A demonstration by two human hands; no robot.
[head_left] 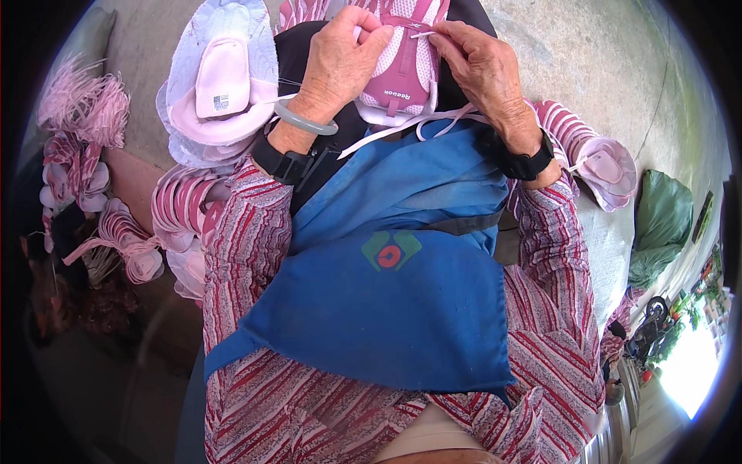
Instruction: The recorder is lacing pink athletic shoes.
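Note:
A pink and white shoe upper (396,75) lies over my lap with its toe away from me. My right hand (488,73) is at its right side, thumb and forefinger pinched on the thin pale end of a shoelace (422,34). More of the pale pink lace hangs loosely across the blue apron (402,193). At the upper's left edge, my left hand (345,60) is closed, with its thumb and finger together. What its fingertips hold is hidden.
Beside my left arm are stacked pale shoe uppers (185,116). Bundles of pink and white striped uppers (179,209) lie lower left, with another bundle (607,166) at right. Pink laces (100,116) hang at far left. A green sack (661,220) stands far right.

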